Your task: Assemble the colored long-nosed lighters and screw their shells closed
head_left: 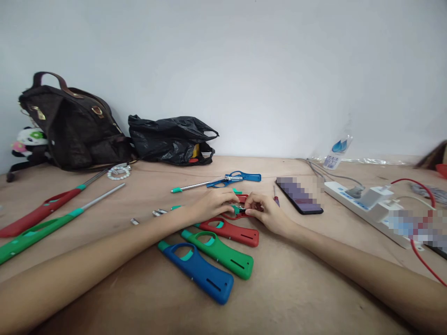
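My left hand (217, 204) and my right hand (264, 211) meet over an opened red lighter (241, 198), both with fingers pinched at it. Between the fingertips shows a teal-green part (236, 210) with something small and dark beside it; the fingers hide much of it. Just in front lie a long-nosed gas lighter with a red handle (244, 234), one with a green handle (226, 255) and one with a blue handle (202, 272). My left forearm covers their nozzles except for the metal tips. Behind my hands rests an opened blue lighter (251, 177) with its metal tube.
A screwdriver (276, 199) and a phone (303, 200) lie right of my hands. Farther right is a power strip (349, 200) with cables. On the left are red (45, 209) and green (42, 235) lighters, a bracelet (118, 173), a dark bag (80, 125) and a black plastic bag (167, 139).
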Demonstrator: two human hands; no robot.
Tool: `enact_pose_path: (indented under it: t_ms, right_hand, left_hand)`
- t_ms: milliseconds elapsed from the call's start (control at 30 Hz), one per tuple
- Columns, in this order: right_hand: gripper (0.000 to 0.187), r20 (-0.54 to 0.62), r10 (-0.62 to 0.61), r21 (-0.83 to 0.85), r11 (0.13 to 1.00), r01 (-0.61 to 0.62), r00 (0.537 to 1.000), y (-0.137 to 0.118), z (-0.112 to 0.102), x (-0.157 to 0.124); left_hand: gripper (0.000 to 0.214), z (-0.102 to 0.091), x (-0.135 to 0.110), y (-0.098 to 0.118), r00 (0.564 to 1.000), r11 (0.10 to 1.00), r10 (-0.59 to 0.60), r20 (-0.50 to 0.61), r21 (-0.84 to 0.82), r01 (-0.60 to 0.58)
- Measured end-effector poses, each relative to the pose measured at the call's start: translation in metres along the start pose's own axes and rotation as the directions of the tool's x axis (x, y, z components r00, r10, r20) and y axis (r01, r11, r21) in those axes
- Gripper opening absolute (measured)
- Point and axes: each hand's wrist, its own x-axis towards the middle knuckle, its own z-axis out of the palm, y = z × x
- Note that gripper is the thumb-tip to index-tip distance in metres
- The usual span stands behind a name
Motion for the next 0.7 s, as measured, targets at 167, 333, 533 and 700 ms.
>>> enact_pose_path:
  t_ms: [167,333,533,700]
  right_hand:
    - [0.006,-0.003,-0.015,-0.004,1.000,0.015,1.000,-0.0005,-0.0001,-0.0003]
    - [0.006,0.005,-0.017,-0.004,1.000,0.017,1.000,-0.0010,-0.0013,-0.0002]
    - [0.006,0.001,-0.019,-0.023,1.000,0.019,1.000,-0.0010,0.0002,-0.0003]
    - [0.007,-0.009,-0.030,-0.024,0.999,0.030,1.000,0.0002,0.0009,0.0013]
  left_hand:
    - [0.007,0.0025,-0.0014,-0.0037,0.999,1.000,-0.023,0.033,0.011,0.022]
    - [0.006,0.0035,-0.0006,-0.0022,0.999,1.000,-0.026,0.030,-0.014,0.026]
    - [0.007,0.0021,0.0006,0.0002,1.000,1.000,-0.008,0.026,-0.024,0.008]
    - [0.011,0.0012,0.0011,0.0014,0.999,0.998,0.046,0.017,0.048,-0.047]
